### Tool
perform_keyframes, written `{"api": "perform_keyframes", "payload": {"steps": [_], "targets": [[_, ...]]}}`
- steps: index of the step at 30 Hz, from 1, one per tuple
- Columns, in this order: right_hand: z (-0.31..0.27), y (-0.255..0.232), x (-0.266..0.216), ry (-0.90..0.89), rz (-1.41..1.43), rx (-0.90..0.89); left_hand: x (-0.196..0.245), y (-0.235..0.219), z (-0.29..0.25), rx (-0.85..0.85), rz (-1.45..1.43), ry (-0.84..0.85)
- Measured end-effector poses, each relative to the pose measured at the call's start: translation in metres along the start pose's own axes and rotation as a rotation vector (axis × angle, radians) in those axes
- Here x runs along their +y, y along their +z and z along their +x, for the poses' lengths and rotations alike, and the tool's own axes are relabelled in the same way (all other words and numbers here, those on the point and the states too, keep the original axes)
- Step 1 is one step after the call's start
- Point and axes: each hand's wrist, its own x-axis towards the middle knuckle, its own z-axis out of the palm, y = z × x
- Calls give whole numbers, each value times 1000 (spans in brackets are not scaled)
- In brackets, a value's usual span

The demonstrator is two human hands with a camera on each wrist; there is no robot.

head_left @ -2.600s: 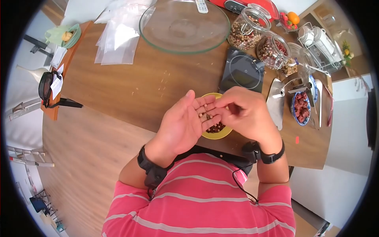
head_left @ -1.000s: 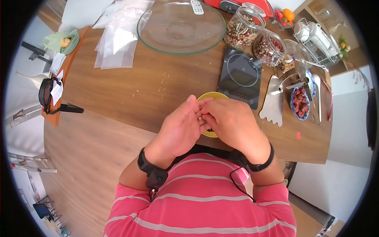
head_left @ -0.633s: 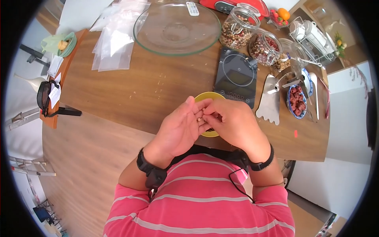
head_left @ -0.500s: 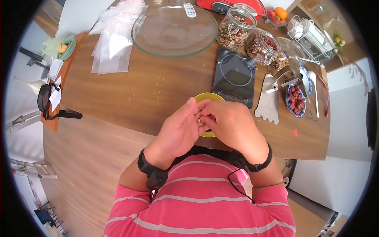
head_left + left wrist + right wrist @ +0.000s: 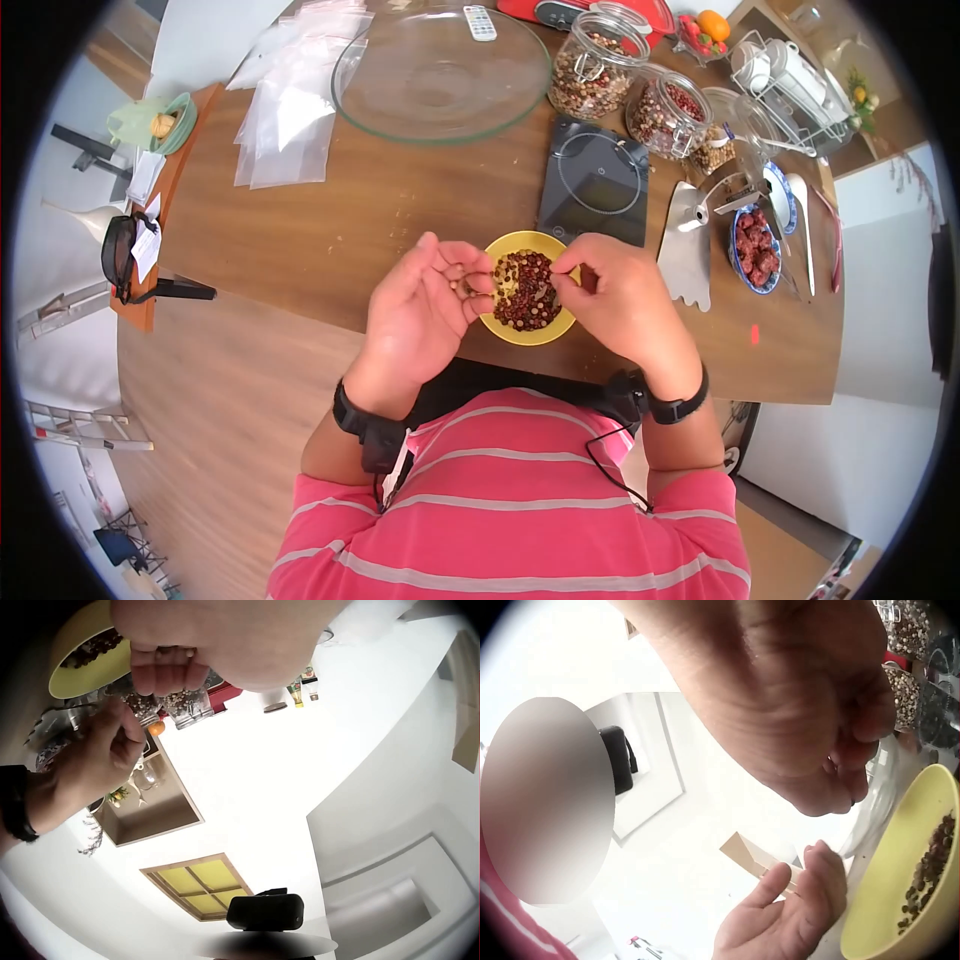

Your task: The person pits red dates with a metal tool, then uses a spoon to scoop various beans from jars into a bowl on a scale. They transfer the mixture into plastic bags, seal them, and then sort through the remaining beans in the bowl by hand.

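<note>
A yellow bowl (image 5: pixel 492 328) of dark red and pale grains (image 5: pixel 527 290) stands at the table's near edge. Left of it, the left hand (image 5: pixel 420 310) is turned palm up, its relaxed fingers slightly bent, with several pale grains (image 5: pixel 459 285) lying on them. At the bowl's right rim, the right hand (image 5: pixel 625 300) pinches thumb and fingertips together; the right wrist view shows a small dark grain (image 5: pixel 853 802) at the tips. The hands are apart. In the left wrist view, grains (image 5: pixel 176 654) lie along the bent fingers of the left hand (image 5: pixel 217 641).
Beyond the bowl lies a black scale (image 5: pixel 595 185), with a metal scraper (image 5: pixel 686 250) and a blue-white dish of dark red pieces (image 5: pixel 756 250) to its right. Glass jars (image 5: pixel 592 75), a large glass plate (image 5: pixel 440 85) and plastic bags (image 5: pixel 290 120) are farther back.
The hands have separated: the left moved left and the right moved right, uncovering the bowl. The right fingertips have left the left palm.
</note>
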Motion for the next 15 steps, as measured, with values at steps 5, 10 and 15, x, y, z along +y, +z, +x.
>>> {"api": "perform_keyframes", "payload": {"steps": [5, 10, 15], "targets": [[-9, 8, 13, -34, 94, 52, 7, 24, 5, 191, 50, -34], [-33, -12, 31, -28, 235, 189, 16, 33, 15, 64, 176, -133], [-93, -17, 84, 188, 568, 211, 25, 100, 59, -12, 569, -156]]}}
